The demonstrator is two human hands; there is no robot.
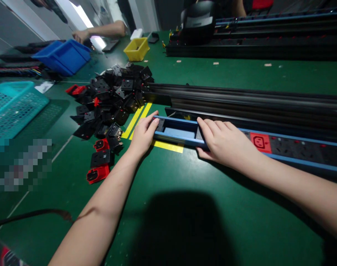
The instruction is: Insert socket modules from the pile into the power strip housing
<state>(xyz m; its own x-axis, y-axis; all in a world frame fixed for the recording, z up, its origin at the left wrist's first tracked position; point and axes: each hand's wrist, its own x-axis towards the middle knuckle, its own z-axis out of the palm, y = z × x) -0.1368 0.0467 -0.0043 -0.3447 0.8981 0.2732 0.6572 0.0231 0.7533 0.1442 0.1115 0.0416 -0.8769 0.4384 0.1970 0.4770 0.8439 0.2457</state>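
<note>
A long blue power strip housing (182,139) lies across the green table, with an open gap near its left end. My left hand (144,133) grips that end, its thumb on a black socket module (160,125). Over the strip to the right of the gap, my right hand (222,138) is wrapped, fingers on top and thumb below. Further right a red socket (259,142) and several black sockets (287,147) sit in the housing. Loose black and red socket modules (102,158) lie left of my left hand.
A heap of socket modules (102,87) lies behind my left hand. Black rails (240,96) run behind the strip. A teal basket (16,99), a blue bin (64,57) and a yellow bin (137,50) stand further off. Another person's arm (104,30) reaches in at the back.
</note>
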